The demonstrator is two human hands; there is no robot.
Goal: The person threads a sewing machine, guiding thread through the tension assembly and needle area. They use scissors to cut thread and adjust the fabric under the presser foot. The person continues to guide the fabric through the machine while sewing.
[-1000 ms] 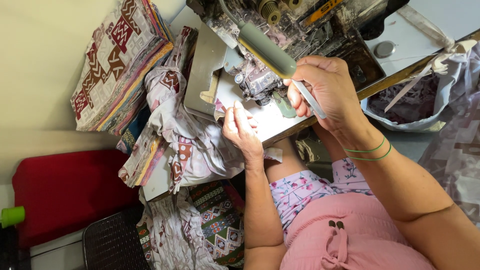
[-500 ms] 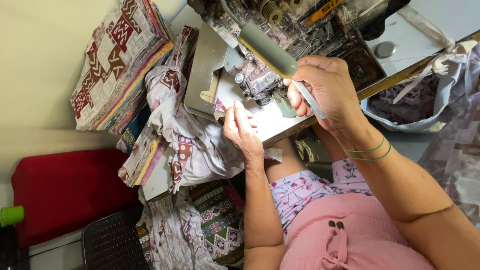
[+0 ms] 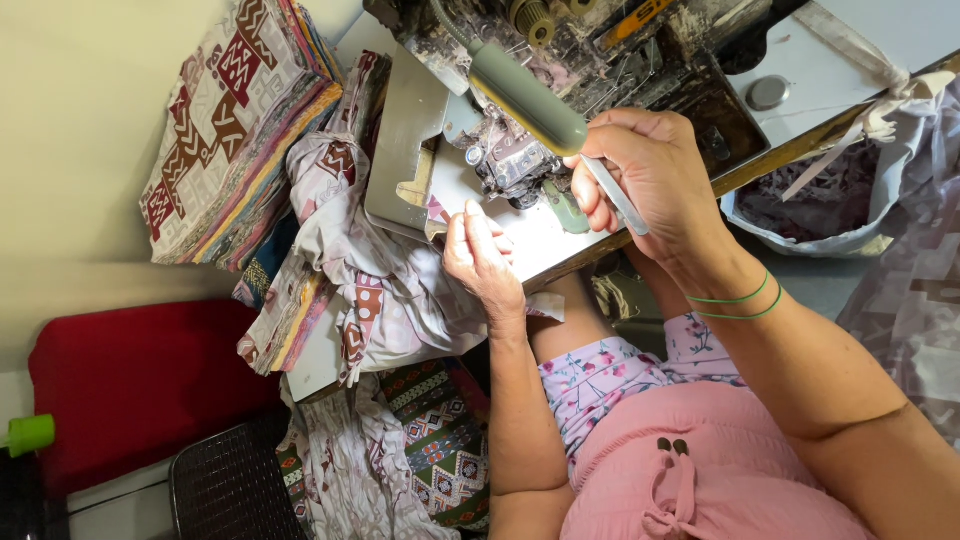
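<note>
Head view: I see my right hand point(image 3: 650, 180) clenched around thin metal tweezers point(image 3: 615, 195) at the sewing machine point(image 3: 520, 155); my left hand point(image 3: 480, 255) pinches patterned cloth point(image 3: 385, 290) beside its plate.

Place: small sewing workshop.
Machine: worn industrial sewing machine point(image 3: 560, 60) set into a pale table point(image 3: 860, 50).
Stock: stack of folded patterned cloth point(image 3: 235, 130) beside the machine.
Work in progress: loose printed pieces point(image 3: 370, 290) draped over the table edge.
Waste: bag of fabric scraps point(image 3: 840, 200) tied at the table side.
</note>
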